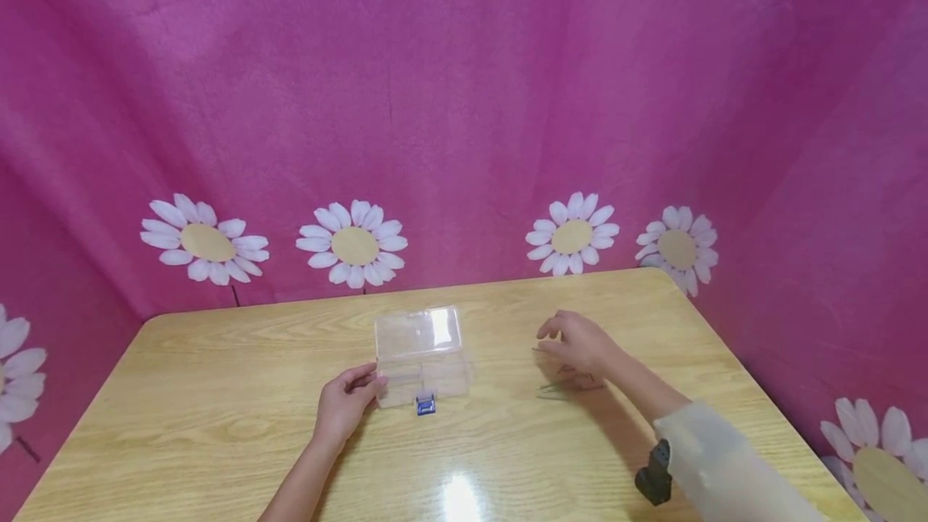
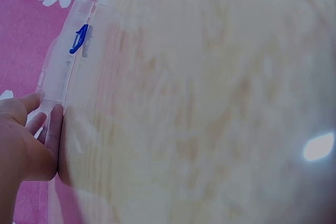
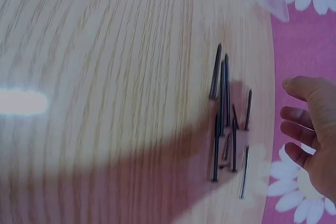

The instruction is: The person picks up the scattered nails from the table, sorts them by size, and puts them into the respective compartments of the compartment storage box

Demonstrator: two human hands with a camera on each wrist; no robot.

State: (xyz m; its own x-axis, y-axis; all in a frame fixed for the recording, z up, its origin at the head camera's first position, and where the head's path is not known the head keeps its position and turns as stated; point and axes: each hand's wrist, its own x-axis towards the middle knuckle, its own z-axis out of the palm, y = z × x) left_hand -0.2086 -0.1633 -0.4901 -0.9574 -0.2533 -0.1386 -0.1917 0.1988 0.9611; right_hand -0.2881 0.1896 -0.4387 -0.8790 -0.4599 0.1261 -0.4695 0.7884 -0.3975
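Nearest the lens: pale right sleeve [image 1: 725, 457], black wrist device [image 1: 656, 475] at the cuff. Right hand [image 1: 580, 341] is off the table just beyond the loose nails [image 3: 234, 145]: fingers loosely bent, thumb apart, grip released, nothing visible in it. Nails lie in a loose cluster on the wood-grain table [image 1: 217, 425], right of the clear plastic box [image 1: 445, 381]. Box sits mid-table, lid [image 1: 406, 337] up, blue latch [image 1: 425, 403] facing the person. Left hand [image 1: 342, 408] grips its left end, thumb and fingers.
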